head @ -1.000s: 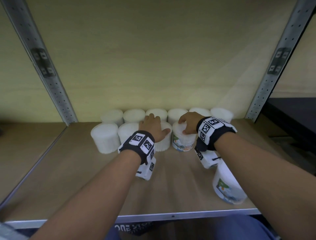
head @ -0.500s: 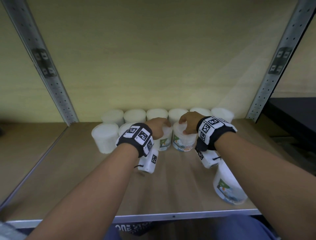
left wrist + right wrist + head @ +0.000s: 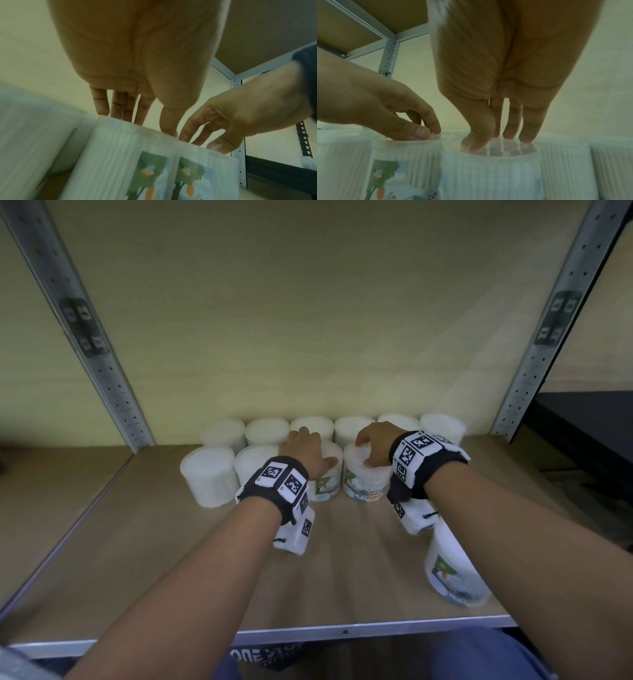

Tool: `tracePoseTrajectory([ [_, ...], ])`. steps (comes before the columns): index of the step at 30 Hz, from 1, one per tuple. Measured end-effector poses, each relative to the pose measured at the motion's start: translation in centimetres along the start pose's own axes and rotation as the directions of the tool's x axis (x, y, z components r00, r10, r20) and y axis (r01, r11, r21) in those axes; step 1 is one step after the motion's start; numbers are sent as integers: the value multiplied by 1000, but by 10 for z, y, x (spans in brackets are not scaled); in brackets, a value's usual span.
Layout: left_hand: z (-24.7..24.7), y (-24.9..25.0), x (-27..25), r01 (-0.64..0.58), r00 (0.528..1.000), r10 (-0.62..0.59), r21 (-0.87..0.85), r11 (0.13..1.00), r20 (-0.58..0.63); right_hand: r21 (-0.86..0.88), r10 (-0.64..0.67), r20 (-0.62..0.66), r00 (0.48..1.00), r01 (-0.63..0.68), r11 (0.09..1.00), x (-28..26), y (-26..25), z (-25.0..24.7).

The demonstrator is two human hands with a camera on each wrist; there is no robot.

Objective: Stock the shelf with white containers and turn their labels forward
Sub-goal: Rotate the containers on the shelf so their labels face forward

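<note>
Two labelled white containers stand side by side in the front row of the shelf (image 3: 342,556). My left hand (image 3: 308,448) grips the lid of the left container (image 3: 325,484) from above; its tree label faces partly forward. In the left wrist view the fingertips (image 3: 118,115) touch the lid rim above the label (image 3: 150,175). My right hand (image 3: 368,445) holds the top of the right container (image 3: 368,484), whose label faces front. The right wrist view shows its fingertips (image 3: 510,135) and thumb set on that lid (image 3: 491,152).
A back row of several plain white containers (image 3: 267,431) lines the rear wall. Two more with no label showing (image 3: 209,477) stand front left. Another labelled container (image 3: 452,573) stands near the front edge, under my right forearm. Metal uprights (image 3: 99,364) flank the bay.
My left hand went from lying flat on its container to gripping the lid and has turned it, bringing the tree label into view. The right hand and its container stayed still.
</note>
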State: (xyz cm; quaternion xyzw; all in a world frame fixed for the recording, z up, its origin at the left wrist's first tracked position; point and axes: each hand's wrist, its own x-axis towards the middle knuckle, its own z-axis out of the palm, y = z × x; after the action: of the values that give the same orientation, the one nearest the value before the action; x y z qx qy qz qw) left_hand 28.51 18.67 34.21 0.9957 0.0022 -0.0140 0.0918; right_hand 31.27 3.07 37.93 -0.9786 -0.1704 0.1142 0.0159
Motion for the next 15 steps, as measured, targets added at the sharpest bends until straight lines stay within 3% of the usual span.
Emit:
tracePoseTrajectory([
  [9,-12,-1,-3,-84,975,104,-107,991,197,20,-6,2,1000,6,1000,0,1,0],
  [12,-11,-1,-6,-97,980,122,-154,983,159,18,-7,5,1000,7,1000,0,1,1],
  [15,-6,0,-6,-101,995,102,-119,988,4,12,-14,3,1000,14,1000,0,1,1],
])
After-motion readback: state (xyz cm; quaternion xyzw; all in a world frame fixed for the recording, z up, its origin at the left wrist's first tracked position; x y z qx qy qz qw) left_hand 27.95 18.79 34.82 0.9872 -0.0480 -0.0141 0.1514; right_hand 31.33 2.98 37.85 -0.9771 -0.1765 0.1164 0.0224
